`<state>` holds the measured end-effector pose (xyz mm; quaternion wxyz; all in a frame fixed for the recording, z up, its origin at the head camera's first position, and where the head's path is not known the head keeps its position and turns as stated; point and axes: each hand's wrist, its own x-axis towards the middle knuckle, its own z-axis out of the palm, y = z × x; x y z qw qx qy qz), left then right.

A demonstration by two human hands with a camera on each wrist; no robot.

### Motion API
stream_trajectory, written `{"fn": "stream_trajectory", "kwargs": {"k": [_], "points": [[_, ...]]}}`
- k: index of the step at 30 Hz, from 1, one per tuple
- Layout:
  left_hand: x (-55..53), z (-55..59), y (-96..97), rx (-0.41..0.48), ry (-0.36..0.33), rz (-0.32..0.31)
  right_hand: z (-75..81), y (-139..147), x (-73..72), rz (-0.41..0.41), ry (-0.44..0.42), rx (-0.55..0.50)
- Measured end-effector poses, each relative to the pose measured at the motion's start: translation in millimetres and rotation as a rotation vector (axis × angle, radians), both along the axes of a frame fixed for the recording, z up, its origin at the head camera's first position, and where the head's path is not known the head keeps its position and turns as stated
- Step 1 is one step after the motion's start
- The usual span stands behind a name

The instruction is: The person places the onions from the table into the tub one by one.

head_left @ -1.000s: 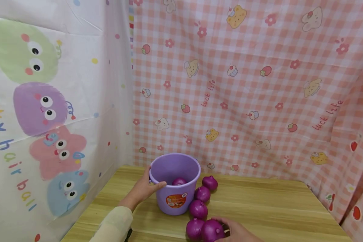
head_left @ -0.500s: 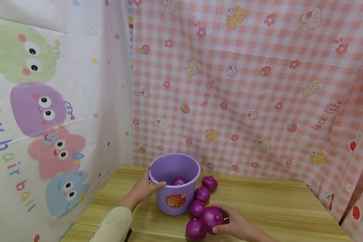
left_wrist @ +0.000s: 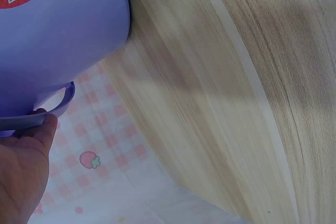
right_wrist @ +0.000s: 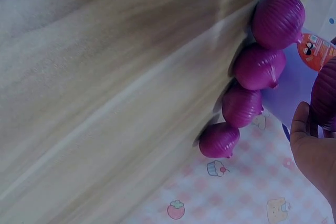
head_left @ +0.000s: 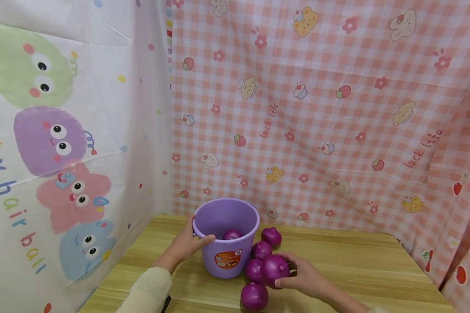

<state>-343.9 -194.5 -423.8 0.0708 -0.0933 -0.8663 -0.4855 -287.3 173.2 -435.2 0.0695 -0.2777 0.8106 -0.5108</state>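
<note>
My left hand [head_left: 186,243] grips the rim of a purple bucket [head_left: 223,256], thumb over the near edge. The bucket stands upright with an orange-red label on its front, and a red onion [head_left: 232,234] lies inside. In the left wrist view the fingers [left_wrist: 46,132] curl at the rim beside the handle lug. My right hand [head_left: 303,277] holds another red onion [head_left: 275,270] between thumb and fingers, to the right of the bucket. That onion overlaps one in the row behind it in the head view.
Several red onions stand in a row along the bucket's right side, from the nearest onion [head_left: 254,296] to the farthest onion [head_left: 272,237]. All rest on a wood-grain table [head_left: 348,261]. A pink checked curtain [head_left: 317,130] hangs behind, and a white printed cloth [head_left: 141,130] hangs left.
My right hand has lifted its onion away from beside the nearest one and moved it farther back, up the row. The left hand and bucket have stayed put.
</note>
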Motion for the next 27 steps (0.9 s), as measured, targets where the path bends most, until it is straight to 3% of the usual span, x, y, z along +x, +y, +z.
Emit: {"fn": "stream_trajectory", "kwargs": {"k": [11,27], "points": [[-0.1,0.1,-0.4,-0.004,0.0,0.0,12.2,-1.0,-7.3,0.007,0.001,-0.046],[-1.4,-0.8,-0.7,-0.014,0.003,0.009,35.6,-13.8,-15.4,-0.087,0.033,-0.02]]}}
